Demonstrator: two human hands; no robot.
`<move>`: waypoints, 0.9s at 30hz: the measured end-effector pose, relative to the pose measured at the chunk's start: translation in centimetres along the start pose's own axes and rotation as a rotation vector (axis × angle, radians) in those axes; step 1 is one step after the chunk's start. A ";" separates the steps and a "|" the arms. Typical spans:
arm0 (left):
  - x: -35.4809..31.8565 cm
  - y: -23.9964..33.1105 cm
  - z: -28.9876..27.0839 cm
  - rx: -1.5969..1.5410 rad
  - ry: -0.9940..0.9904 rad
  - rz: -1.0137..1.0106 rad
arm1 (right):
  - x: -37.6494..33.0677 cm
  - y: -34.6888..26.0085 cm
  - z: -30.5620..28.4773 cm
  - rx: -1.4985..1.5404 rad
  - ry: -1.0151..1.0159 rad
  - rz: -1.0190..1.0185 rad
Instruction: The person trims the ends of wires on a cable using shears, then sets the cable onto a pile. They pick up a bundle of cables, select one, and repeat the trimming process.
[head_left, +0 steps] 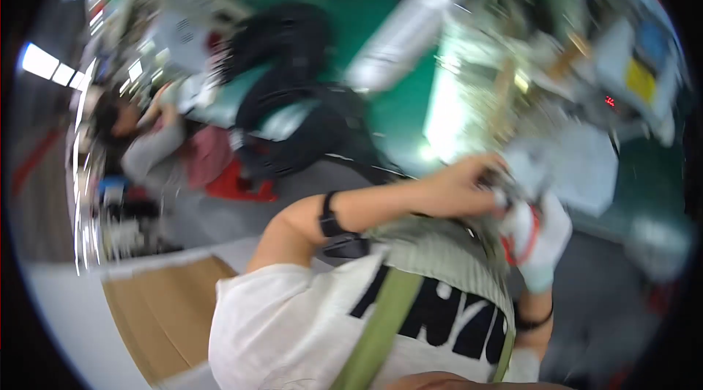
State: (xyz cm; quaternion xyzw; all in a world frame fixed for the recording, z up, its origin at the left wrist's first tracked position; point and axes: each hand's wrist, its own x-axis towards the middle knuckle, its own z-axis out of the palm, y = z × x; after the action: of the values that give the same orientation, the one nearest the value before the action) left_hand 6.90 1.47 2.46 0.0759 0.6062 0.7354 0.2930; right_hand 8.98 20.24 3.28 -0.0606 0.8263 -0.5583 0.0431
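Note:
My bare left hand (465,188) reaches across my body, its fingers closed around something small and dark that blur keeps me from making out. Close against it on the right is my right hand (549,232), in a white glove. That hand grips a red-handled tool (524,236), perhaps pliers or snips. The tool's metal end points up toward the fingers of my left hand; whether it touches what they hold, I cannot tell. Both hands are in front of my waist, at the edge of the green table (399,123).
Clear plastic bags (469,90) and a white bottle-like cylinder (403,35) lie on the table. A pale sheet or tray (582,166) is beyond my right hand. Dark cloth (293,97) hangs to the left. Another person (157,137) sits farther left, near a red stool (238,183). Cardboard (168,317) stands lower left.

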 end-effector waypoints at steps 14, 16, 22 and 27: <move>-3.0 1.8 1.5 0.280 0.370 0.239 | -2.3 -2.9 1.7 -0.670 0.101 -0.325; -2.9 1.9 1.9 0.325 0.371 0.252 | -2.6 -2.4 1.5 -0.564 0.091 -0.302; -2.0 3.4 3.1 0.693 0.248 0.409 | -2.4 -2.6 -1.0 -0.077 -0.053 -0.147; -0.7 3.1 3.9 0.302 0.250 0.271 | -1.7 -2.2 -2.5 0.003 -0.136 -0.080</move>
State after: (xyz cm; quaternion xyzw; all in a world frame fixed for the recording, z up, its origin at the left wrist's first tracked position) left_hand 8.25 4.09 6.50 0.1077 0.7254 0.6725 0.0996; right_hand 10.41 21.94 6.24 -0.1314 0.8174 -0.5556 0.0768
